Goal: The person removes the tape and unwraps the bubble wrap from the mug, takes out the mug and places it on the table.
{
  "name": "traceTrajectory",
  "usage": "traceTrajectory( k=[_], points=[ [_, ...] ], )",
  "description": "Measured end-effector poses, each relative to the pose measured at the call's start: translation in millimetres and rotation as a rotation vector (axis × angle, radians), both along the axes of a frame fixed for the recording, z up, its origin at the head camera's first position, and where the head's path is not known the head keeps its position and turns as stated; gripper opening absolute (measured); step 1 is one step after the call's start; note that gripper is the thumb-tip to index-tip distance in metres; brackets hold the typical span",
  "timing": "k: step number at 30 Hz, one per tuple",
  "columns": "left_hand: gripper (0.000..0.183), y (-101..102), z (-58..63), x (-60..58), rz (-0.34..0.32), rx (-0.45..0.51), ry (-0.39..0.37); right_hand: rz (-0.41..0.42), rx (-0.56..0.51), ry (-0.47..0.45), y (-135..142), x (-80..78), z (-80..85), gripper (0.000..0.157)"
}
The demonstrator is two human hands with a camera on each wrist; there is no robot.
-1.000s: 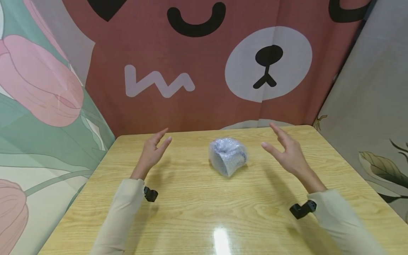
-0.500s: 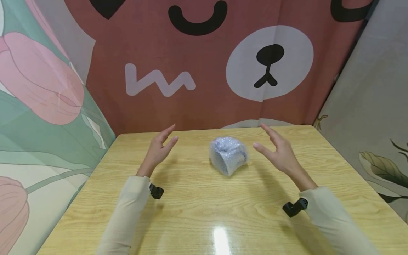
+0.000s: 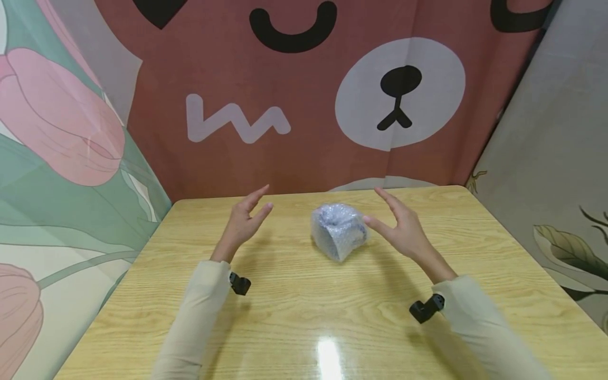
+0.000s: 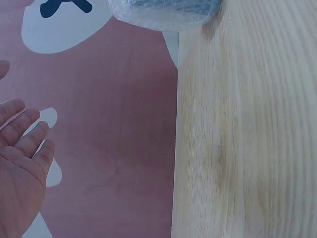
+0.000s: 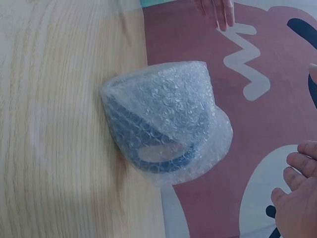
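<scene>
A bundle of bubble wrap (image 3: pixel 338 232) sits on the wooden table, a little right of centre toward the back. Through the wrap in the right wrist view, a dark blue object with a pale oval patch (image 5: pixel 163 152) shows; its kind is hidden by the layers. My left hand (image 3: pixel 242 221) hovers to the left of the bundle, fingers extended and palm turned inward, holding nothing. On the other side my right hand (image 3: pixel 401 227) is raised over the table with fingers straight and thumb apart. In the head view its thumb tip overlaps the bundle's right edge.
The table (image 3: pixel 304 306) has a light wood grain, its back edge against a reddish curtain (image 3: pixel 309 163) with cartoon bear faces. Patterned curtains flank both sides. A small black camera (image 3: pixel 239 284) is strapped at the left wrist, another (image 3: pixel 426 309) at the right.
Both hands have moved inward toward the bubble-wrapped bundle, the left one rightward and the right one leftward. The bundle stays in place.
</scene>
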State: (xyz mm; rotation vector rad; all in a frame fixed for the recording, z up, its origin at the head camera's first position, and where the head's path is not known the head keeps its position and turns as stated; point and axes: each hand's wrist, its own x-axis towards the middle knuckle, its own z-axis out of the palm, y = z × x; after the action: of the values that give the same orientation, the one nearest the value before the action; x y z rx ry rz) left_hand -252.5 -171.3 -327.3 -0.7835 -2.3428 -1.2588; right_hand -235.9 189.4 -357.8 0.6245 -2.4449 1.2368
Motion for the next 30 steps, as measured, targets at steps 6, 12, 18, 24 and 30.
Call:
traceTrajectory(
  k=[6,12,18,24,30],
  points=[
    [0.045,5,-1.8,-2.1,-0.012,0.003,-0.025,-0.003,0.005,0.000,-5,-0.3,-3.1,0.073],
    [0.046,7,-4.7,-5.7,-0.029,0.011,-0.033,0.001,0.015,-0.006,-8,-2.8,-6.1,0.074],
    [0.047,11,-5.5,-5.9,-0.044,0.015,-0.036,0.007,0.024,-0.033,-11,-5.5,-9.6,0.075],
    [0.046,15,-6.8,-4.7,-0.044,0.032,-0.046,0.048,0.024,-0.079,-12,-9.8,-14.1,0.074],
    [0.046,19,-17.7,-14.0,-0.063,0.062,-0.005,0.055,0.038,-0.103,-12,-15.2,-18.7,0.074]
  ],
)
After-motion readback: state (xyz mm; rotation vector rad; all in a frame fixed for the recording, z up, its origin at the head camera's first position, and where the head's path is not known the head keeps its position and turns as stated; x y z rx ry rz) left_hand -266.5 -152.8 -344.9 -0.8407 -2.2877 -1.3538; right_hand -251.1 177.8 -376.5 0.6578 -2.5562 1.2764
